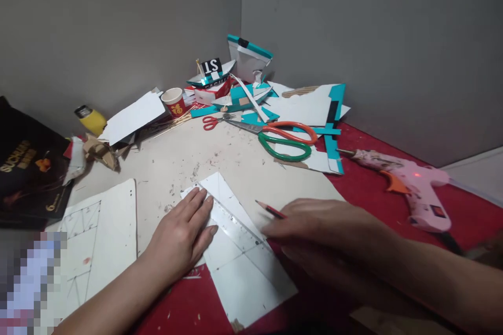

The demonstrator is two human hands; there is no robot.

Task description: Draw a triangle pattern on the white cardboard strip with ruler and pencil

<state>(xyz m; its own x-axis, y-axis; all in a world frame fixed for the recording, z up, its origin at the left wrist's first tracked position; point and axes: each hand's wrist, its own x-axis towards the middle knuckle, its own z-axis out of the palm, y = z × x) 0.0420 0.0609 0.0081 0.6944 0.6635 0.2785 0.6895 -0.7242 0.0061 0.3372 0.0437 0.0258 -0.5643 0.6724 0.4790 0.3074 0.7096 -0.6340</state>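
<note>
"Grey walls meet behind a red-covered table. How are the grips?"

"Left grip: unclenched, fingers laid flat across a clear plastic straight ruler. Right grip: pinching a red-and-black wooden pencil."

"And the white flat card with pencil lines?"

"Beneath the ruler, under the left grip's fingers and just left of the right grip."

a person's left hand flat on a clear ruler over pencil-lined white card, right hand holding a pencil at the ruler's three o'clock, pink glue gun beyond, scissors at one, paper cup at eleven
</note>
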